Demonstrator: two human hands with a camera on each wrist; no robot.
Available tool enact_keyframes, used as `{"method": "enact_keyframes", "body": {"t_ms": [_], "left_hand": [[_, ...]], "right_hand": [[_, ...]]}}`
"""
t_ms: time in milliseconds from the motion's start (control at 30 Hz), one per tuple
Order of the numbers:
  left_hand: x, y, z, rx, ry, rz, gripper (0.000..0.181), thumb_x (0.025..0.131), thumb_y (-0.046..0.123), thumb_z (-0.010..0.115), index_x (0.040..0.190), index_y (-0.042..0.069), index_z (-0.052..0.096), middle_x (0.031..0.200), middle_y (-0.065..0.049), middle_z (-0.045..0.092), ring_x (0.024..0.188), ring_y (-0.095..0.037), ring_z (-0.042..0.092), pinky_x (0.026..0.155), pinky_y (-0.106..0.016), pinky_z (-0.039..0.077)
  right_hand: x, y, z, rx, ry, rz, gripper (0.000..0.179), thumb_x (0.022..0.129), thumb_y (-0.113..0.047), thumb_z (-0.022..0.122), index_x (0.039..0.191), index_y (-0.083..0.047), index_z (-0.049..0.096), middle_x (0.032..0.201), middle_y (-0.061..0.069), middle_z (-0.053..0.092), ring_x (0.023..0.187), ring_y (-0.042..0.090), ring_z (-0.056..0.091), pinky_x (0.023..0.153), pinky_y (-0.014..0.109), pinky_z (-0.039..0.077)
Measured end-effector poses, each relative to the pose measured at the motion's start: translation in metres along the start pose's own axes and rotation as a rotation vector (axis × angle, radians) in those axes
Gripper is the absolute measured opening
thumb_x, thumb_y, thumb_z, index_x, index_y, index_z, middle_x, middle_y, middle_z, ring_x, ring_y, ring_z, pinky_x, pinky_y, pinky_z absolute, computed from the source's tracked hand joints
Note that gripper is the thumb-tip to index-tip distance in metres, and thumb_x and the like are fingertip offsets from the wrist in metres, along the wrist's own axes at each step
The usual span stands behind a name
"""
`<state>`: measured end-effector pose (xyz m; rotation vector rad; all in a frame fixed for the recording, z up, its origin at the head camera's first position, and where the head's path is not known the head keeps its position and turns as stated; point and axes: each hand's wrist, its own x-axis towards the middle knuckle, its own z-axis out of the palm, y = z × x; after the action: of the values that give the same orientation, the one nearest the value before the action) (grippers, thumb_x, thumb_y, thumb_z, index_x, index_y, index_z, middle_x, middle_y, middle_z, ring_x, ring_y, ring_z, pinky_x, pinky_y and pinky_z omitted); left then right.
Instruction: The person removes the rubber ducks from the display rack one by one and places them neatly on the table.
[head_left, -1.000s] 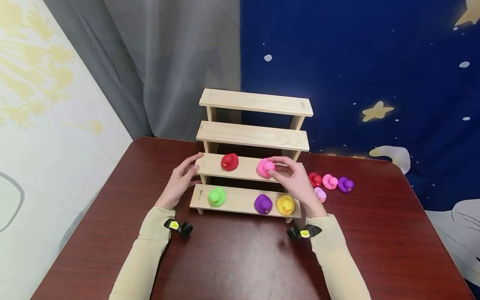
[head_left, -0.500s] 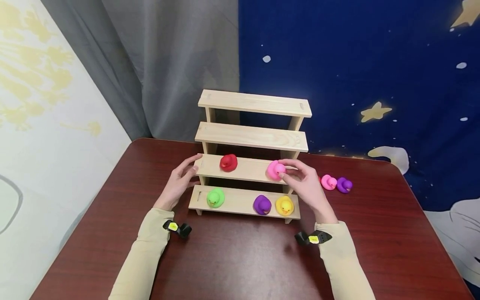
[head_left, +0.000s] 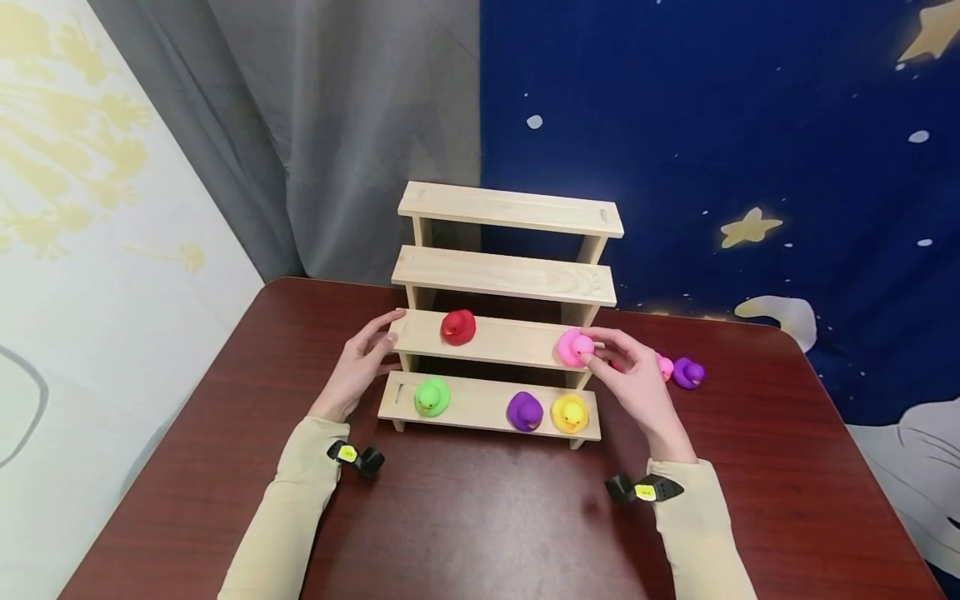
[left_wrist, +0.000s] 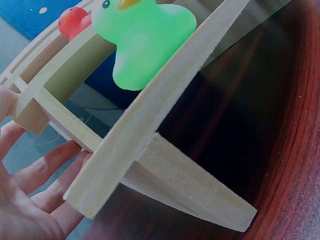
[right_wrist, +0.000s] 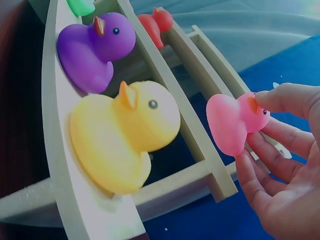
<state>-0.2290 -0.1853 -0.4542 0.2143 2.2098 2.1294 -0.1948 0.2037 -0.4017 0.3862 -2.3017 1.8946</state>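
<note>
My right hand (head_left: 633, 379) pinches a pink rubber duck (head_left: 573, 347) at the right end of the second tier from the bottom of a wooden stepped stand (head_left: 487, 398). In the right wrist view the thumb is on the duck's head by its beak, with the fingers (right_wrist: 272, 157) behind and below. At the same tier's left end, my left hand (head_left: 352, 371) holds the board's end between thumb and index finger; its other fingers (left_wrist: 47, 172) reach to the side support. A red duck (head_left: 458, 327) sits on that tier, left of the pink one.
Along the bottom tier sit a green duck (head_left: 432, 397), a purple duck (head_left: 525, 412) and a yellow duck (head_left: 570, 413). Right of the stand, a purple duck (head_left: 687, 373) and others partly behind my right hand lie on the dark red table (head_left: 480, 517). Curtains hang behind.
My right hand has slid the pink duck rightward along the second tier to near its right end. The left hand stays at the stand's left end.
</note>
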Motion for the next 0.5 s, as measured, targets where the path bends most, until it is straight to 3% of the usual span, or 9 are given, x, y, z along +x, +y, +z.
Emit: {"method": "enact_keyframes", "body": {"t_ms": [233, 400, 500], "left_hand": [[0.0, -0.001, 0.002, -0.008, -0.008, 0.013, 0.046, 0.1, 0.027, 0.055, 0.145, 0.018, 0.046, 0.139, -0.014, 0.047, 0.118, -0.026, 0.052, 0.09, -0.054, 0.047], [-0.001, -0.001, 0.001, -0.007, 0.0, 0.021, 0.046, 0.101, 0.026, 0.054, 0.145, 0.016, 0.046, 0.139, -0.015, 0.046, 0.118, -0.027, 0.052, 0.09, -0.055, 0.046], [-0.001, -0.001, 0.001, -0.005, 0.001, 0.018, 0.046, 0.101, 0.026, 0.054, 0.145, 0.017, 0.045, 0.138, -0.017, 0.046, 0.119, -0.027, 0.051, 0.091, -0.056, 0.045]], "right_hand": [[-0.009, 0.0, -0.008, -0.021, 0.048, -0.014, 0.035, 0.088, -0.001, 0.07, 0.121, 0.004, 0.063, 0.113, 0.011, 0.065, 0.093, 0.019, 0.063, 0.081, 0.02, 0.049], [-0.014, 0.002, -0.014, -0.032, 0.073, 0.021, 0.035, 0.088, -0.004, 0.071, 0.122, 0.003, 0.063, 0.108, 0.002, 0.066, 0.089, 0.016, 0.062, 0.067, 0.019, 0.049], [-0.017, 0.004, -0.02, -0.051, 0.079, 0.038, 0.036, 0.089, -0.006, 0.071, 0.123, 0.003, 0.062, 0.106, -0.001, 0.066, 0.089, 0.015, 0.062, 0.069, 0.02, 0.05]]}}
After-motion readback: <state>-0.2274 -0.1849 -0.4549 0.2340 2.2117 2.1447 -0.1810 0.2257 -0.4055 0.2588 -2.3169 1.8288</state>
